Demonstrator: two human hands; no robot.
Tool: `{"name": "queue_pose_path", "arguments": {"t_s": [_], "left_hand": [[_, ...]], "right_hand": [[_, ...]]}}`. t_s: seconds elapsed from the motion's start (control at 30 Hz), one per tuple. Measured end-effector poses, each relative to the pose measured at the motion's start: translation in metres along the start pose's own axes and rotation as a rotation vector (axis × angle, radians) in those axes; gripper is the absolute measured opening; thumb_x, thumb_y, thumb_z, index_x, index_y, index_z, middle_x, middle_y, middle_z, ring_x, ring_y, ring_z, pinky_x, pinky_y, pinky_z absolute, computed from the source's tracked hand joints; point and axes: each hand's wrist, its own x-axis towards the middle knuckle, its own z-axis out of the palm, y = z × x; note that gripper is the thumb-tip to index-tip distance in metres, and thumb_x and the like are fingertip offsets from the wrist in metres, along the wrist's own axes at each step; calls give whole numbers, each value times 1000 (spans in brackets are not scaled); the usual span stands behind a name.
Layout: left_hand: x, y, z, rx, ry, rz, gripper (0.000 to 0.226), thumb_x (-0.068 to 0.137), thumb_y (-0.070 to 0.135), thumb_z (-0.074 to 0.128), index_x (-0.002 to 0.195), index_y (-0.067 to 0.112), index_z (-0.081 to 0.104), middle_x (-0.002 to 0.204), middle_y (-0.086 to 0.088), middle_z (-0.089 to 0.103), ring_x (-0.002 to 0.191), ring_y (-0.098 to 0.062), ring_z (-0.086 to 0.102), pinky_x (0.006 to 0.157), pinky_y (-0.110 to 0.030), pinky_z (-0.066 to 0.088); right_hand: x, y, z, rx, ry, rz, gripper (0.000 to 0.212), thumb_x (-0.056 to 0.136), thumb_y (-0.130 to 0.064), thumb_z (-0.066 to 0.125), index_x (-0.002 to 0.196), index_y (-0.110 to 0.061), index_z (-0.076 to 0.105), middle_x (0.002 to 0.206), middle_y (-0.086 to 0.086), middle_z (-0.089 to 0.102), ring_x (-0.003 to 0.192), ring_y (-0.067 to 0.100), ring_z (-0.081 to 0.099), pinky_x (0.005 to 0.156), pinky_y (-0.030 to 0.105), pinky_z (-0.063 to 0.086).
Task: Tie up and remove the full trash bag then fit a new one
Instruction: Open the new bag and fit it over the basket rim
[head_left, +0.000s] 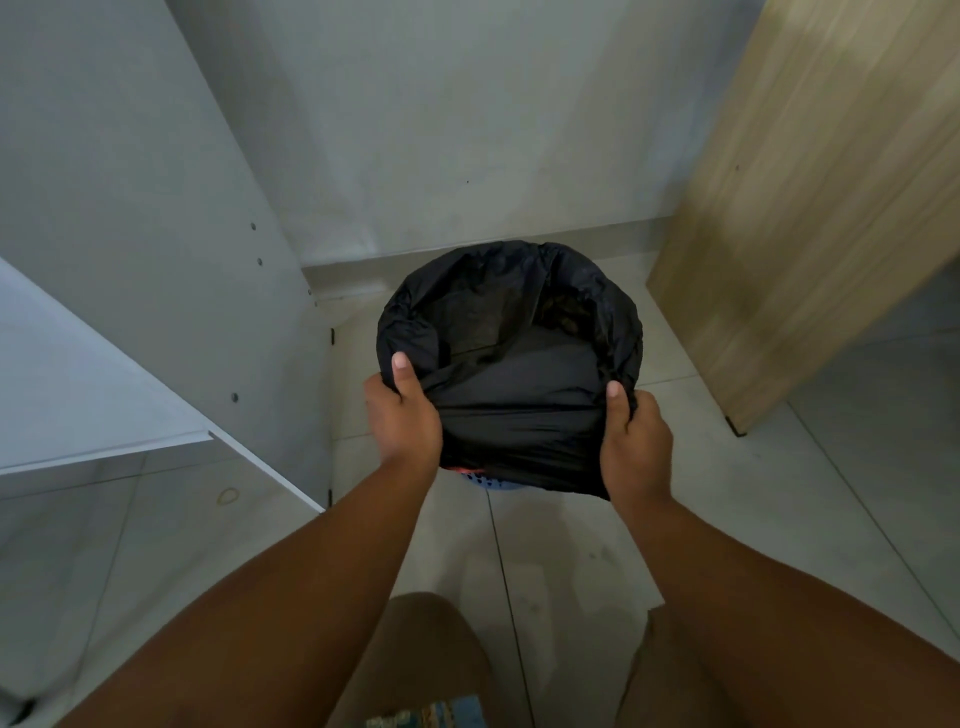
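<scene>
Two grips curled on bag (519, 395) rim, left hand (402, 422), right hand (640, 441), white cabinet (156, 218) left, wooden panel (805, 218) right

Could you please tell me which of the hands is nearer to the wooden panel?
Right. The right hand grips the bag at the rim on the side facing the panel; the left hand grips the opposite side, farther from it.
</scene>
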Motion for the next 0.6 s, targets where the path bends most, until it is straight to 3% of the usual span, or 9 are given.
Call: {"name": "queue_pose_path", "arguments": {"t_s": [0.17, 0.3, 0.4, 0.47, 0.53, 0.6], "left_hand": [[-5, -6, -6, 7, -74, 77, 44, 105, 48, 38, 118, 9, 54, 106, -1, 60, 101, -18, 58, 87, -32, 44], [-11, -14, -14, 29, -148, 199, 45, 104, 45, 43, 132, 11, 54, 121, -1, 62, 111, -14, 59, 97, -31, 48], [-11, -19, -19, 56, -183, 217, 45, 102, 46, 49, 134, 15, 53, 124, 2, 63, 113, -11, 59, 98, -30, 48], [-9, -19, -22, 34, -225, 219, 50, 98, 51, 54, 134, 16, 56, 124, 5, 66, 115, -9, 62, 98, -30, 51], [-8, -16, -25, -8, -251, 123, 54, 95, 52, 60, 135, 18, 57, 125, 4, 67, 115, -12, 63, 99, -34, 53], [-7, -9, -25, -77, -230, -38, 51, 95, 44, 66, 137, 16, 57, 126, 1, 67, 116, -18, 64, 100, -37, 53]], "right_hand": [[-3, -4, 5, 8, -16, 68, 38, 105, -44, 37, 99, -9, 51, 82, -1, 55, 85, 28, 57, 68, 34, 38], [-2, -17, 1, -379, 2, 172, 55, 104, -51, 29, 125, -10, 58, 122, 19, 54, 114, 38, 51, 99, 47, 37], [6, -24, -11, -319, -137, 254, 56, 104, -53, 32, 125, -10, 60, 125, 20, 55, 108, 38, 55, 91, 40, 42], [12, -27, -18, -141, -187, 287, 50, 104, -46, 41, 110, -2, 65, 111, 19, 65, 93, 35, 61, 82, 40, 50], [14, -33, -20, 88, -220, 447, 41, 103, -38, 48, 109, 0, 63, 103, 15, 66, 82, 32, 63, 68, 39, 53], [13, -41, -19, 327, -275, 633, 30, 105, -28, 49, 123, -6, 58, 115, 13, 62, 97, 34, 64, 63, 36, 53]]}}
